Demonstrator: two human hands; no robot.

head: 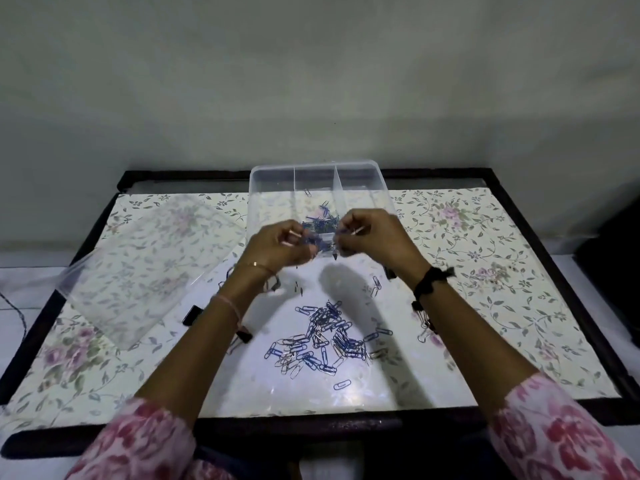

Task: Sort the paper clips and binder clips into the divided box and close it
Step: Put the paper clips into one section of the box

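Note:
A clear divided box (263, 178) stands open at the back middle of the table, with blue paper clips (320, 221) in its middle compartment. My left hand (277, 245) and my right hand (370, 237) hover over the box's near edge, each pinched on a few blue paper clips. A loose pile of blue and silver paper clips (322, 337) lies on the table nearer to me. Black binder clips lie scattered: one (191, 314) left of my left forearm, another (420, 311) by my right wrist. The clear lid (145, 265) lies flat at the left.
The table (571, 258) has a dark raised frame and a floral glass top. A single paper clip (341, 385) lies alone toward the front. A grey wall rises right behind the box. Dark objects stand off the table at the right.

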